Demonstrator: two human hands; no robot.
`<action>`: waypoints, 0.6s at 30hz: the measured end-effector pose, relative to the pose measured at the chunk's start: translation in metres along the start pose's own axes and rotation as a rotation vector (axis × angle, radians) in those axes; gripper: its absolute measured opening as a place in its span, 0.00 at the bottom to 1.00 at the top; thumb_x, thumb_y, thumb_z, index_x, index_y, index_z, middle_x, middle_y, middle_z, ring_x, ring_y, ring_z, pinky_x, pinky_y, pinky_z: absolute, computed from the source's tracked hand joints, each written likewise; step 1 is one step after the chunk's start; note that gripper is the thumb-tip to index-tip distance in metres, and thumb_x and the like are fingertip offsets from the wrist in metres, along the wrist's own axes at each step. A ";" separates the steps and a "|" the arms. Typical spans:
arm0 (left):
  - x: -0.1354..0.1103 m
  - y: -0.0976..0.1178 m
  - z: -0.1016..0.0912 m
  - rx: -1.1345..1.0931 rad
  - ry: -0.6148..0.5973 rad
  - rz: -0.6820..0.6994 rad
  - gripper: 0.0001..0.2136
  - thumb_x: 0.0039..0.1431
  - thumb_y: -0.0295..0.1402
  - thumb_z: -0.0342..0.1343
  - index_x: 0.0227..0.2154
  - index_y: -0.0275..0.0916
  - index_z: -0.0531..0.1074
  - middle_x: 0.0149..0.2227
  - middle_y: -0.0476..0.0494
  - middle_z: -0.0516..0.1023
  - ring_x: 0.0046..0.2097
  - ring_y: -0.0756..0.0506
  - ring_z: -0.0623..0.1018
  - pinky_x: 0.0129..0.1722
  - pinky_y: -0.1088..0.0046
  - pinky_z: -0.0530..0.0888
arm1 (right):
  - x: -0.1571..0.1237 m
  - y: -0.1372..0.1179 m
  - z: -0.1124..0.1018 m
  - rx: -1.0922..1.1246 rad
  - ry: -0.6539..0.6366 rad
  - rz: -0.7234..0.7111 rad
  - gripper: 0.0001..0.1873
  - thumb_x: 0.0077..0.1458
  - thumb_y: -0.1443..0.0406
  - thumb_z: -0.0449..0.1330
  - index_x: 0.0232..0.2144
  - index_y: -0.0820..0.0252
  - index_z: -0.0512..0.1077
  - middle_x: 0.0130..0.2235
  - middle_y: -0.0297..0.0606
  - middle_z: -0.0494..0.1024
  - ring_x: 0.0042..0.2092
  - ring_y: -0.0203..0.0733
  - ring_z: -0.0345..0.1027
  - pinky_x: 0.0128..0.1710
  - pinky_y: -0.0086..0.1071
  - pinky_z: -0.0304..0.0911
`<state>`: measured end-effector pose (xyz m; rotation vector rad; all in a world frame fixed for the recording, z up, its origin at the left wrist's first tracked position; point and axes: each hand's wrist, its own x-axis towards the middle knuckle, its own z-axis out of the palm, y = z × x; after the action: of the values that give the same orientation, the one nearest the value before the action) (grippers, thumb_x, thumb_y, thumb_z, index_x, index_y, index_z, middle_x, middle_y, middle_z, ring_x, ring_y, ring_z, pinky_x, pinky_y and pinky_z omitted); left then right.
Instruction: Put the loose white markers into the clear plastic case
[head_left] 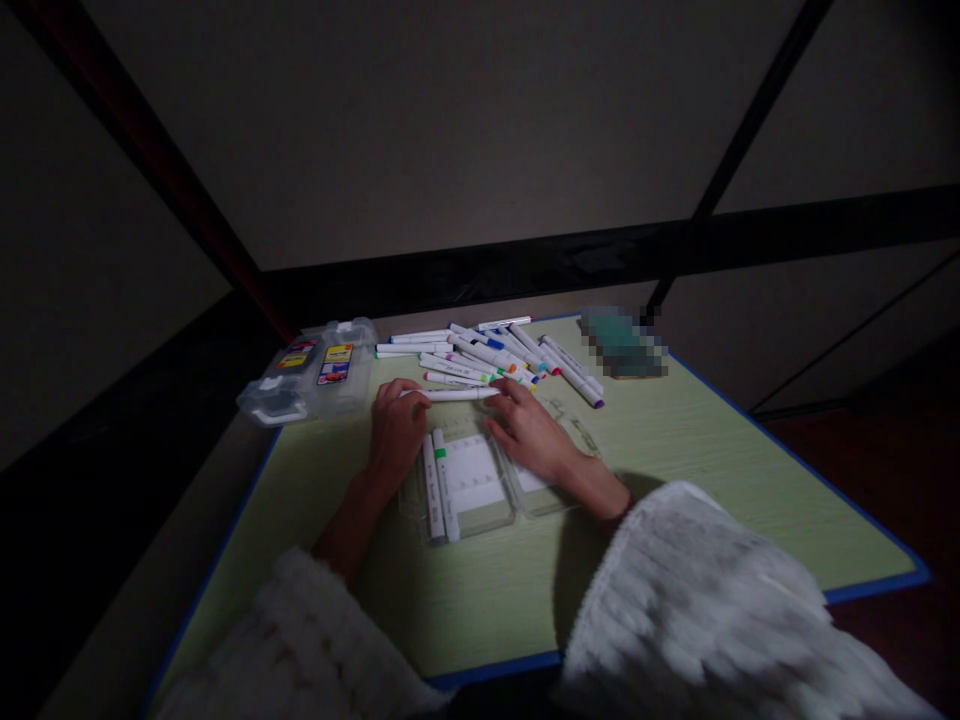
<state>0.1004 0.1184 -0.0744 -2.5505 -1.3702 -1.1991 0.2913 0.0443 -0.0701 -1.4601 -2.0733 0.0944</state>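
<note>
Holding one white marker (454, 394) level and pinching it at both ends: left hand (396, 432) closing its fingertips on the left end, right hand (529, 430) closing on the right end. Keeping it low over the table (712, 480); too dim to tell whether touching the surface or not. Lying directly beneath the grip, on the near side: an open clear case (480, 505), with two markers (439, 485) seated side by side along its left edge, just inside the left wrist. Lying just beyond the grip, on the far side: a loose heap of markers (487, 355), white barrels with coloured caps, almost touching the held one. Sitting out past the left hand: a closed clear box (311, 378) bearing bright labels. Sitting well off beyond the right hand: a blurred teal object (622, 342). Judging the marker light, stiff and smooth-barrelled, so probably slipping under a loose pinch and rolling on a flat surface; not fragile. Judging the middle of the barrel the surest hold; avoiding a cap-only pinch, for fear of pulling the cap off. Covering both forearms: thick white knitted sleeves (675, 590).
</note>
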 end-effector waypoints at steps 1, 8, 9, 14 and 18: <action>0.000 0.000 0.000 -0.016 0.004 0.005 0.09 0.45 0.18 0.49 0.20 0.37 0.70 0.32 0.45 0.71 0.38 0.45 0.69 0.40 0.66 0.68 | 0.000 0.000 0.000 0.005 0.015 -0.006 0.12 0.54 0.67 0.50 0.40 0.66 0.67 0.47 0.50 0.63 0.49 0.48 0.59 0.51 0.41 0.57; 0.001 0.002 -0.002 -0.058 0.015 0.055 0.11 0.47 0.18 0.46 0.20 0.38 0.69 0.32 0.46 0.71 0.39 0.45 0.70 0.40 0.66 0.68 | 0.001 -0.001 -0.001 0.104 0.220 -0.012 0.07 0.52 0.70 0.50 0.33 0.62 0.67 0.44 0.47 0.66 0.48 0.46 0.60 0.49 0.42 0.58; 0.001 0.003 -0.003 -0.070 0.019 0.076 0.10 0.48 0.18 0.47 0.21 0.38 0.69 0.33 0.46 0.72 0.40 0.45 0.70 0.41 0.66 0.68 | 0.002 -0.001 -0.002 0.141 0.274 0.000 0.06 0.52 0.71 0.50 0.31 0.61 0.67 0.43 0.46 0.67 0.48 0.46 0.60 0.49 0.42 0.58; -0.001 0.008 -0.006 -0.113 -0.011 0.241 0.09 0.54 0.22 0.46 0.26 0.38 0.71 0.37 0.45 0.73 0.41 0.45 0.70 0.41 0.66 0.67 | 0.005 0.000 -0.008 0.314 0.492 0.081 0.05 0.51 0.69 0.50 0.25 0.59 0.64 0.40 0.43 0.69 0.41 0.42 0.63 0.39 0.36 0.62; -0.003 0.009 -0.006 -0.108 -0.039 0.342 0.08 0.55 0.24 0.47 0.28 0.38 0.70 0.38 0.45 0.74 0.41 0.46 0.70 0.40 0.67 0.67 | 0.008 -0.001 -0.011 0.417 0.556 0.126 0.06 0.50 0.69 0.51 0.23 0.59 0.64 0.36 0.41 0.69 0.38 0.40 0.63 0.32 0.32 0.61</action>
<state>0.1021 0.1086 -0.0686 -2.7438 -0.8430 -1.1919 0.2947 0.0477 -0.0577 -1.1875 -1.4122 0.1421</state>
